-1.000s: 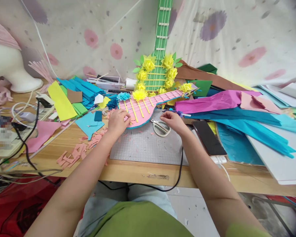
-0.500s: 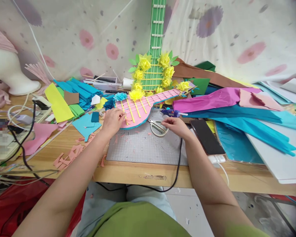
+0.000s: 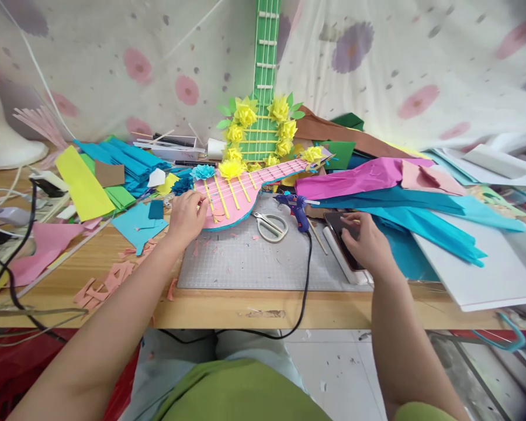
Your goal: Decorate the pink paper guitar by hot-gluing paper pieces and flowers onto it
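Note:
A small pink craft guitar (image 3: 228, 202) with a blue edge, yellow strips and paper flowers lies at a slant over the cutting mat (image 3: 241, 263). My left hand (image 3: 187, 215) is at its left end, fingers closed at the body's edge; the fingertips are partly hidden. On the right, my right hand (image 3: 368, 242) is over a dark phone (image 3: 335, 225), fingers bent and thumb apart from them. White-handled scissors (image 3: 270, 227) lie on the mat beside a blue glue gun (image 3: 297, 207) with a black cord.
A green craft guitar (image 3: 263, 88) with yellow flowers stands at the back. Pink scraps (image 3: 107, 283) and coloured sheets (image 3: 85, 184) lie on the left. Crepe paper (image 3: 355, 180) and white boards (image 3: 469, 275) cover the right. The glue gun's cord hangs over the table's front edge.
My right hand has moved right, from beside the scissors and glue gun to the phone. The phone has shifted left and now lies over a white block. My left hand stays at the pink guitar.

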{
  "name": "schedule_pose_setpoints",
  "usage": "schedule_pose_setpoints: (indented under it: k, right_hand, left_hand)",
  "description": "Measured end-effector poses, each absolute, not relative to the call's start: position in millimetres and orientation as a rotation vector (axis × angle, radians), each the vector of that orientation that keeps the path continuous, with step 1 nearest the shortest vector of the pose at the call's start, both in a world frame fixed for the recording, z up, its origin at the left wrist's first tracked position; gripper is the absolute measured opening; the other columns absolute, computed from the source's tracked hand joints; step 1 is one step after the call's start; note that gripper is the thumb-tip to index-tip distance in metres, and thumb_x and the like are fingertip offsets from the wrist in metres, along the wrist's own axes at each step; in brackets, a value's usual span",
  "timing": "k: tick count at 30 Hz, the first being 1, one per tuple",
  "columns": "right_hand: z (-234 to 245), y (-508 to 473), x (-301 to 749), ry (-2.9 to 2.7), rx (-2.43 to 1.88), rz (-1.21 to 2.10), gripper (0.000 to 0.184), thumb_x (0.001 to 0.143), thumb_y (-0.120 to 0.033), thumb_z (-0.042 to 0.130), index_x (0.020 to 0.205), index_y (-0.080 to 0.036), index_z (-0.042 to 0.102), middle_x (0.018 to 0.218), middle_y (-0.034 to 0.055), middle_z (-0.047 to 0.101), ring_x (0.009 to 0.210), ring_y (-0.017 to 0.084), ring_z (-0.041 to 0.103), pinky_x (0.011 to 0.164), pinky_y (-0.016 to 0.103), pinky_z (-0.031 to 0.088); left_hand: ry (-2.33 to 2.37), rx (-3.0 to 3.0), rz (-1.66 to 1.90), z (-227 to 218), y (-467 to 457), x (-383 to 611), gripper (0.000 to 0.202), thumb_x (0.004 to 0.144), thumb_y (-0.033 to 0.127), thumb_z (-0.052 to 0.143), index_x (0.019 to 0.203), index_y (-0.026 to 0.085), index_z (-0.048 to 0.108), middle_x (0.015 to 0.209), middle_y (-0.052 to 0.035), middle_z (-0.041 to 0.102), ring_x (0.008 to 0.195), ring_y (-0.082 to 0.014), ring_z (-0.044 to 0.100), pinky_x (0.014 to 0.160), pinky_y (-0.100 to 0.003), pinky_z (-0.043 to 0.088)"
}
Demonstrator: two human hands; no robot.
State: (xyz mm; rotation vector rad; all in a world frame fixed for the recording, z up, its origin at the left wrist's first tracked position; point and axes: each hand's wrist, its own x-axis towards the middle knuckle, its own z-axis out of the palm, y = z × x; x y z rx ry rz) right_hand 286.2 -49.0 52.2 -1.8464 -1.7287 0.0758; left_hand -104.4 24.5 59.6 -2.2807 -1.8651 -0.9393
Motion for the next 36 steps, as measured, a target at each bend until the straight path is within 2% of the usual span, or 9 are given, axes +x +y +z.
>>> schedule_pose_setpoints:
  k: [7,11,14,20,24,29,36]
  right_hand:
    - [34,-52,300,-1.791,-1.867,0.023,0.021,0.073,-0.023,0.046,0.094,-0.021,0.044,0.105,0.0141,0.063,0.099,0.027,0.064,0.075,0.038,0.05]
    - [37,-51,298,-1.8,-1.875,0.003,0.018,0.073,-0.023,0.047,0.091,-0.021,0.046,0.1,0.0141,0.063,0.097,0.028,0.063,0.075,0.04,0.049]
    - [42,-50,286,-1.779,-1.813,-0.008,0.018,0.073,-0.022,0.048,0.091,-0.022,0.048,0.098,0.0118,0.064,0.095,0.027,0.062,0.078,0.041,0.048]
    - [50,-36,214,-1.865,-1.514,0.401,0.013,0.073,-0.021,0.054,0.086,-0.021,0.054,0.087,0.0054,0.064,0.078,0.019,0.062,0.075,0.034,0.048]
    - [55,-17,166,-1.848,-1.378,0.639,0.008,0.072,-0.02,0.058,0.08,-0.021,0.056,0.079,0.0022,0.065,0.074,0.016,0.062,0.072,0.031,0.048]
    - [52,7,144,-1.795,-1.328,0.732,0.006,0.071,-0.019,0.06,0.077,-0.021,0.059,0.077,0.0011,0.067,0.071,0.015,0.061,0.071,0.031,0.048]
    - [38,16,137,-1.814,-1.305,0.706,0.011,0.075,-0.021,0.055,0.081,-0.02,0.063,0.083,0.0032,0.068,0.074,0.016,0.059,0.072,0.031,0.046]
  left_hand:
    - [-1.846,-2.263,-0.864,67,21,-90,0.029,0.09,0.029,0.04,0.066,0.019,0.052,0.079,-0.0074,0.063,0.084,-0.0226,0.057,0.074,-0.035,0.035]
    - [-1.795,-2.378,-0.811,66,19,-93,0.016,0.086,0.026,0.048,0.077,0.019,0.06,0.088,-0.0062,0.067,0.089,-0.0224,0.059,0.077,-0.035,0.036]
    - [-1.783,-2.427,-0.8,63,20,-98,0.016,0.086,0.023,0.047,0.085,0.019,0.062,0.094,-0.0059,0.068,0.093,-0.0226,0.059,0.08,-0.036,0.036]
    - [-1.781,-2.45,-0.898,64,17,-87,0.012,0.084,0.023,0.053,0.078,0.018,0.062,0.087,-0.0054,0.069,0.087,-0.0215,0.06,0.079,-0.035,0.039]
    - [-1.719,-2.529,-0.943,65,11,-71,0.011,0.083,0.022,0.053,0.073,0.019,0.059,0.081,-0.0038,0.067,0.083,-0.0196,0.06,0.079,-0.034,0.039]
    - [-1.712,-2.513,-0.931,65,10,-74,0.016,0.086,0.023,0.045,0.074,0.019,0.055,0.083,-0.0059,0.065,0.083,-0.0201,0.057,0.077,-0.034,0.038]
    - [-1.778,-2.389,-0.824,65,15,-91,0.025,0.087,0.02,0.037,0.062,0.021,0.043,0.069,-0.0058,0.059,0.074,-0.0201,0.054,0.069,-0.033,0.035]
